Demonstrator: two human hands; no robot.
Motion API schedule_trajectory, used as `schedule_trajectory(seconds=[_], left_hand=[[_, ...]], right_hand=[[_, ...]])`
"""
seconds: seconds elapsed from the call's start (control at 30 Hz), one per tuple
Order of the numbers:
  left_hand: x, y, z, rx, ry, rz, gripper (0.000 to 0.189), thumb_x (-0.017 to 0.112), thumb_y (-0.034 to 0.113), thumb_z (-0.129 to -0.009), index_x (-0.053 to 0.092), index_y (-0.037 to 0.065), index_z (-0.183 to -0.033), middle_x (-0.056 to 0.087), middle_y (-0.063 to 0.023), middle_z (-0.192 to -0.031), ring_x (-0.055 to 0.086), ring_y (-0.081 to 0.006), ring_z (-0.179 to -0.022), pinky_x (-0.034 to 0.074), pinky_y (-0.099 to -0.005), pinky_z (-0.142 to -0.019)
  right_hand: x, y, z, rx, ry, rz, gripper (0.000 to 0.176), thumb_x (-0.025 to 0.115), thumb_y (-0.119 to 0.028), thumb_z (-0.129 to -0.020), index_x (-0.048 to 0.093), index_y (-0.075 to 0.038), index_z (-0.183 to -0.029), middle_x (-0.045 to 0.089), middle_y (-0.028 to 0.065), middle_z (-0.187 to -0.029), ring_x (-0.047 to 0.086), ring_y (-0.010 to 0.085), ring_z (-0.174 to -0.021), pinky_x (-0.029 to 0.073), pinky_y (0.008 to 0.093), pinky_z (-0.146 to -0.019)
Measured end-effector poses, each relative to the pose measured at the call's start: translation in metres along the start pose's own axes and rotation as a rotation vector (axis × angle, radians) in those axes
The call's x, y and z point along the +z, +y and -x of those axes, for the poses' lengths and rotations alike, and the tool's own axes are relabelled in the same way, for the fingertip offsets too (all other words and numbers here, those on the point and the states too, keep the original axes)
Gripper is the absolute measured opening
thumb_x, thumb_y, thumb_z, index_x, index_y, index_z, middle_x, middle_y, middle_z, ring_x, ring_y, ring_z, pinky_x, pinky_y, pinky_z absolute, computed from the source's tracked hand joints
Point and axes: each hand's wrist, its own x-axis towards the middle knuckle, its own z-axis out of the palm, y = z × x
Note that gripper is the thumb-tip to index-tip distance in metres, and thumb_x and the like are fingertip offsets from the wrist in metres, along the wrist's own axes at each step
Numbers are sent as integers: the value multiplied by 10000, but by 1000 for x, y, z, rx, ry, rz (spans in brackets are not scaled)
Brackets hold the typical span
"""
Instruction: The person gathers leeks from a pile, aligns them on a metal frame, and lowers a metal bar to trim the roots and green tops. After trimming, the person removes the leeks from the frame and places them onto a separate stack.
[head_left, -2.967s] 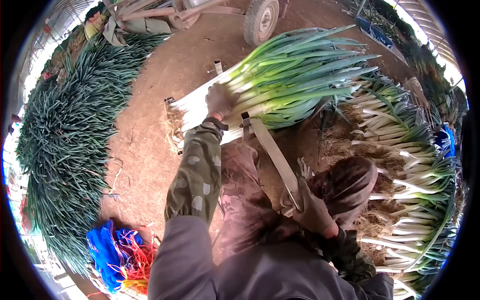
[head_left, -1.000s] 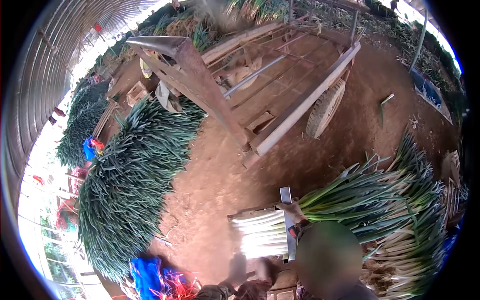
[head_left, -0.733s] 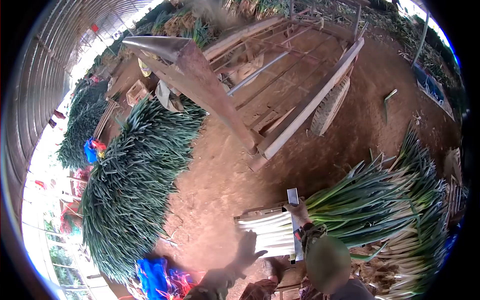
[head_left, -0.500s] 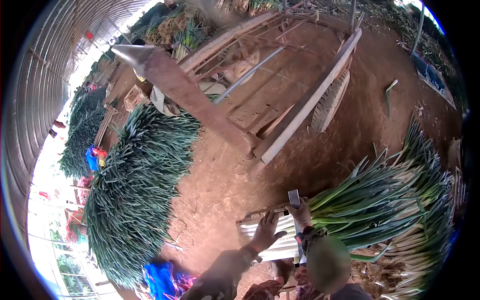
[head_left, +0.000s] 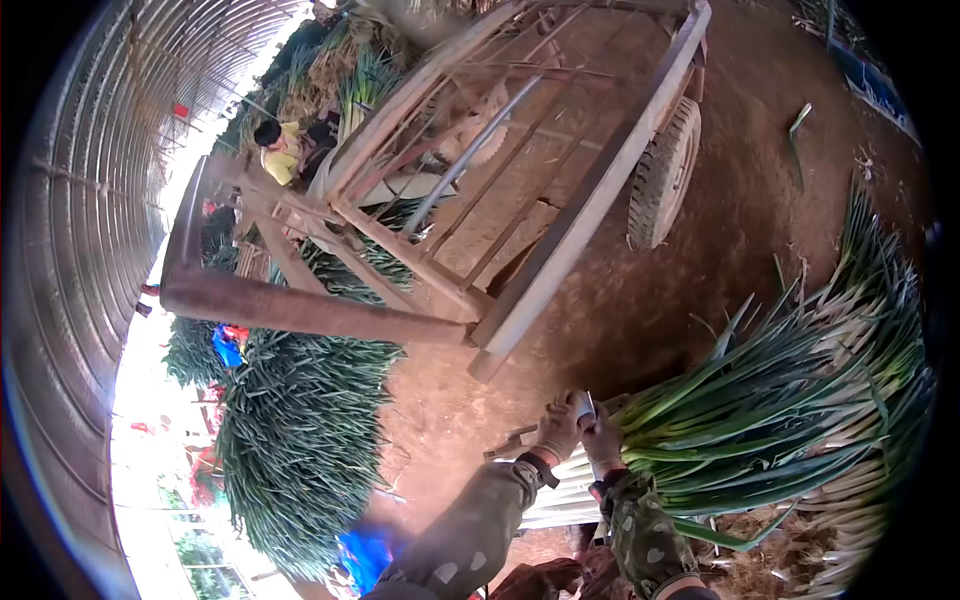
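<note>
A bundle of long green onions (head_left: 720, 420) lies in front of me, white stalks to the left and green leaves to the right. A narrow, shiny metal bar (head_left: 584, 404) stands across the bundle. My left hand (head_left: 558, 432) is closed at the bar's far end, its fingers curled and partly hidden. Right beside it, my right hand (head_left: 603, 442) is wrapped round the same bar. Below my wrists, the white stalks (head_left: 560, 500) rest on a low support, mostly hidden by my sleeves.
Ahead stands a metal-framed cart (head_left: 560, 280) with a tyre (head_left: 665, 175) and a thick handle (head_left: 310, 310). Piled green onions (head_left: 300, 430) lie at left, more (head_left: 850, 480) at right. A person in yellow (head_left: 280, 155) is farther back. Blue plastic (head_left: 365, 555) lies at lower left.
My left hand has left the white stalks and closed at the bar beside my right hand. The view has shifted; the cart's handle appears at another angle, and the person in yellow now shows.
</note>
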Motion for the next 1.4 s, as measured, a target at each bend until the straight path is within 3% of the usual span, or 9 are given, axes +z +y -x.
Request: schedule_trajectory(seconds=[0.1,0.33,0.5,0.6,0.7,0.77,0.9,1.17,1.4], left_hand=[[-2,12,-12,124,418,-86,578,662,349,-944,499,49,-1411,559,-249,-1287,573,-456,-1161,476,-542,-979],[24,3,-77,-156,-288,25,432,610,379,-990,668,0,-1191,680,-261,-1170,639,-436,-1123,484,-532,-990],[53,-17,-103,-236,-291,9,400,585,375,-977,735,17,-1072,741,-225,-1010,707,-416,-1012,543,-520,-870],[69,-38,-105,-218,-310,-28,402,584,376,-972,742,19,-1068,740,-232,-1020,709,-416,-1012,546,-515,-859],[81,-43,-116,-194,-367,-39,404,584,377,-967,749,21,-1063,739,-239,-1029,712,-416,-1012,549,-511,-847],[89,-46,-130,-177,-349,-12,406,583,378,-964,754,23,-1060,739,-244,-1035,713,-415,-1012,551,-507,-840],[89,-23,-127,45,29,72,384,628,370,-945,752,28,-823,721,-268,-847,717,-453,-864,540,-510,-722],[130,-70,-152,408,-173,85,316,575,287,-998,732,36,-1110,736,-228,-1049,714,-396,-939,542,-480,-749],[126,-71,-156,424,-58,90,347,541,340,-1006,714,41,-1026,734,-198,-985,701,-407,-861,547,-455,-735]], right_hand=[[1,6,4,-5,-69,-36,523,707,-438,-909,553,-165,-1327,729,200,-823,705,448,-770,546,538,-691],[6,16,5,26,-92,-196,591,797,-335,-858,536,-126,-1346,730,204,-918,707,433,-865,537,503,-732],[-5,6,5,-174,154,-172,438,662,-185,-981,530,-66,-1381,686,221,-1136,686,376,-1027,518,492,-800],[-4,5,-3,43,6,-101,493,600,-240,-1042,469,-33,-1470,616,258,-1228,645,356,-1046,517,404,-860],[-1,13,8,131,214,-242,493,645,-304,-998,503,-113,-1429,704,245,-1109,671,476,-991,540,513,-792],[-4,2,9,113,311,-286,393,596,-200,-1026,509,-108,-1398,710,206,-1114,694,431,-993,558,481,-806],[5,17,7,69,404,-202,332,537,-58,-1034,517,-68,-1365,705,178,-1134,724,359,-1016,586,423,-830],[17,34,5,-38,484,-210,469,597,-11,-925,507,-56,-1383,675,255,-1133,695,450,-967,585,486,-822],[11,29,10,-104,522,-94,476,586,32,-894,520,-15,-1363,661,235,-1187,683,423,-1056,586,462,-902]])
